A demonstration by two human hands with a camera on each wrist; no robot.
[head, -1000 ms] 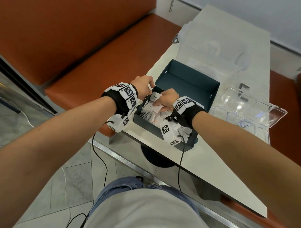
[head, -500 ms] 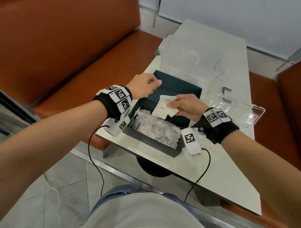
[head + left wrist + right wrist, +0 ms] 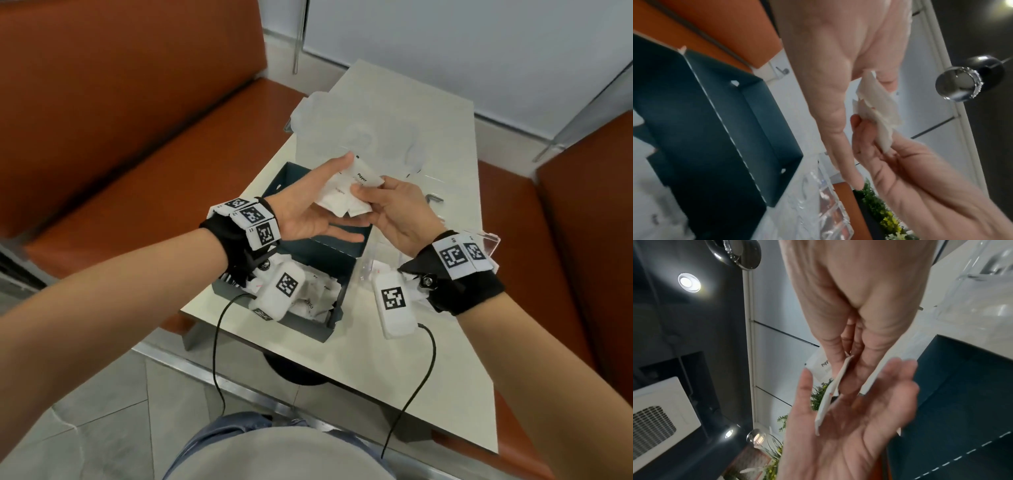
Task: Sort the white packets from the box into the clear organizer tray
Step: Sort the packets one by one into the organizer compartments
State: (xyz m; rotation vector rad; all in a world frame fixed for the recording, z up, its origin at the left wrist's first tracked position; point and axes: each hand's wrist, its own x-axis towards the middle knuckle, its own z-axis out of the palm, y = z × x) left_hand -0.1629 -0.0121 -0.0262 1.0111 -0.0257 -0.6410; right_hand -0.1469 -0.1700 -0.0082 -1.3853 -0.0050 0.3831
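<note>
My right hand [image 3: 376, 202] pinches a small bunch of white packets [image 3: 342, 200] above the far end of the dark teal box [image 3: 327, 251]; the top one reads "Pepper". My left hand [image 3: 318, 219] is turned palm up beside and under the bunch, fingers straight, its thumb against the packets' top edge. In the wrist views the packets [image 3: 875, 105] [image 3: 828, 402] hang between the two hands. More white packets [image 3: 318, 298] lie in the near end of the box. The clear organizer tray [image 3: 371, 262] sits right of the box, largely hidden by my right wrist.
A crumpled clear plastic bag [image 3: 359, 137] lies at the far end of the pale table [image 3: 445, 377]. A small bent metal piece [image 3: 434, 198] lies past the tray. Orange bench seats [image 3: 137, 154] flank the table. Cables hang from both wrist cameras.
My right hand has lifted a bunch of packets out of the box and carried it toward the far end. My left hand has left the box rim, opened and turned palm up under the packets.
</note>
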